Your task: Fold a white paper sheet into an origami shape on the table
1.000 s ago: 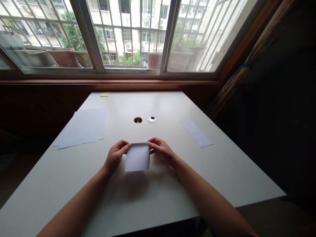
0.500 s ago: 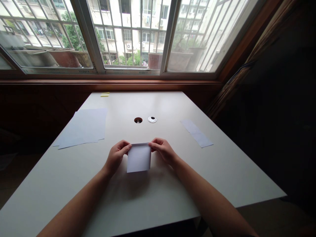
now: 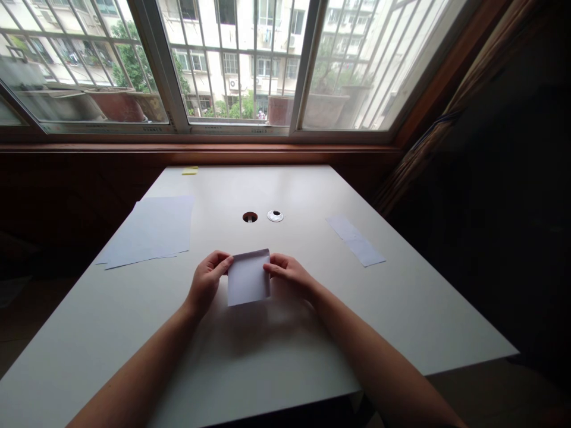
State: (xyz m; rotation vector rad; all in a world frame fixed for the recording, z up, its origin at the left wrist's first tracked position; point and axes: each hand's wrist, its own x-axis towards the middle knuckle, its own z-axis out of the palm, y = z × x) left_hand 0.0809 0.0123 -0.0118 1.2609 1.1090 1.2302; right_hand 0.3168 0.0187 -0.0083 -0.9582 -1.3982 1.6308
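A small, nearly square piece of white paper (image 3: 248,279) is held up above the white table (image 3: 250,380), its shadow falling on the tabletop below. My left hand (image 3: 210,272) pinches it near the upper left corner, thumb on the front. On the opposite side, my right hand (image 3: 288,272) grips the right edge a little below the upper corner, thumb also in front. The top edge looks slightly bent. My other fingers are partly hidden behind the paper.
Several larger white sheets (image 3: 151,232) lie overlapped at the left. A paper strip (image 3: 355,240) rests at the right. Beyond my hands are a round table hole (image 3: 250,217) and its silver cover (image 3: 275,216). A yellow sticky note (image 3: 190,170) sits near the far edge, below the window.
The paper has risen slightly and tilted, its right side higher. My right thumb has slid from the top right corner down along the right edge. My left hand has shifted slightly left.
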